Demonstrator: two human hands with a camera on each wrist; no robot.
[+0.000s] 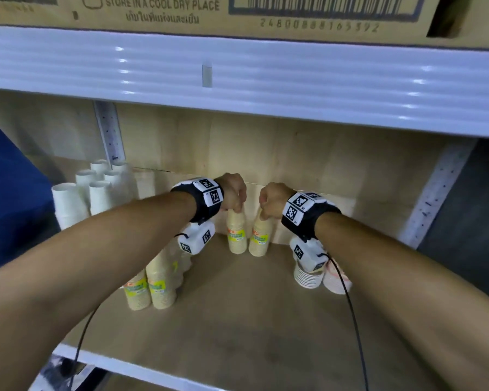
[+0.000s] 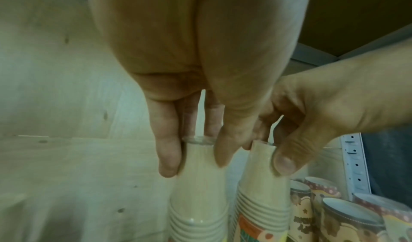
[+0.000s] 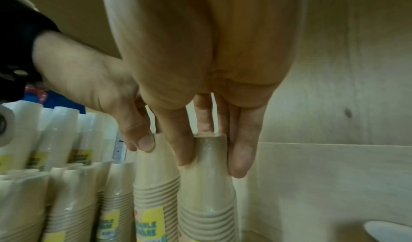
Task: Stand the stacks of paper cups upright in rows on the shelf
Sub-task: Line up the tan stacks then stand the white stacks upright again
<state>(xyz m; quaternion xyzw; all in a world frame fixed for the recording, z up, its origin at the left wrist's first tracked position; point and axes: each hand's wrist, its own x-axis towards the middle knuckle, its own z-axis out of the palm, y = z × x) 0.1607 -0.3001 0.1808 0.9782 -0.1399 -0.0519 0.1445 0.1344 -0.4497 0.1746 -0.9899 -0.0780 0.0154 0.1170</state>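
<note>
Two plastic-wrapped stacks of beige paper cups stand side by side on the wooden shelf (image 1: 251, 320), near its back wall. My left hand (image 1: 233, 194) pinches the narrow top of the left stack (image 1: 237, 235) from above. In the left wrist view its fingers (image 2: 168, 157) and thumb clamp that stack (image 2: 197, 189). My right hand (image 1: 270, 198) grips the top of the right stack (image 1: 260, 239) in the same way. The right wrist view shows its fingers (image 3: 240, 154) around the stack (image 3: 207, 193). The two stacks nearly touch.
Several white cup stacks (image 1: 96, 187) stand at the back left, with more beige labelled stacks (image 1: 150, 280) in front of them. Patterned cups (image 1: 311, 275) sit at the right under my right wrist. The upper shelf's white edge (image 1: 237, 80) hangs low overhead.
</note>
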